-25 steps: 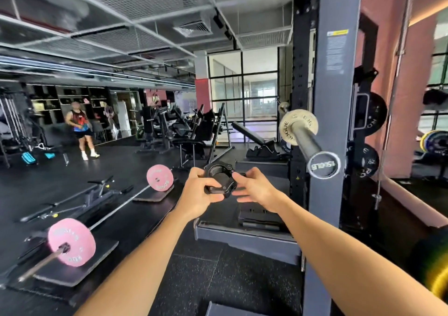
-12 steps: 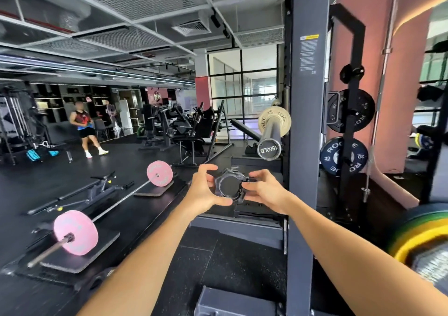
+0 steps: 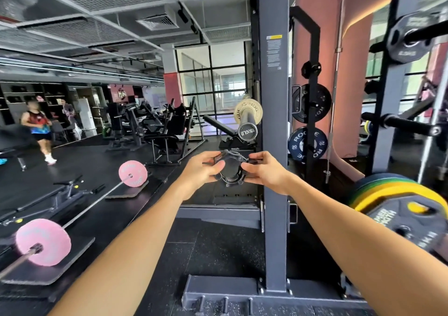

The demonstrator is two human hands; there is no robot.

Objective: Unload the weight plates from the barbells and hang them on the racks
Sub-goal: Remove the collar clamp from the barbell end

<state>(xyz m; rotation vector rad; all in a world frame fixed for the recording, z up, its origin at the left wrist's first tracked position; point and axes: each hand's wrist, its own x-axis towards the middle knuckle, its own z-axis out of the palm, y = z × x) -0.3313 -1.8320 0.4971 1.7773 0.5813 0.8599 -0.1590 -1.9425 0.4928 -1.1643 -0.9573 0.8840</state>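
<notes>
A black barbell collar clamp point(image 3: 232, 170) is held in front of me between both hands. My left hand point(image 3: 200, 171) grips its left side and my right hand point(image 3: 265, 171) pinches its right side. Above it, a bare barbell sleeve point(image 3: 247, 124) with a small tan plate point(image 3: 248, 109) sticks out beside the grey rack upright point(image 3: 275, 146). At the right edge, a barbell end carries stacked black, yellow, green and blue plates point(image 3: 397, 209). Black plates point(image 3: 311, 107) and a blue 20 plate point(image 3: 308, 145) hang on a storage post behind the upright.
A barbell with two pink plates point(image 3: 43, 241) point(image 3: 132, 173) lies on floor pads at the left. A person point(image 3: 38, 129) walks at the far left. Benches and machines point(image 3: 167, 129) fill the background. The rack's base point(image 3: 242, 291) lies on the floor near me.
The view has swung to the right, bringing the loaded plates at the right edge into sight. Both hands stay on the collar clamp, which has turned a little between them.
</notes>
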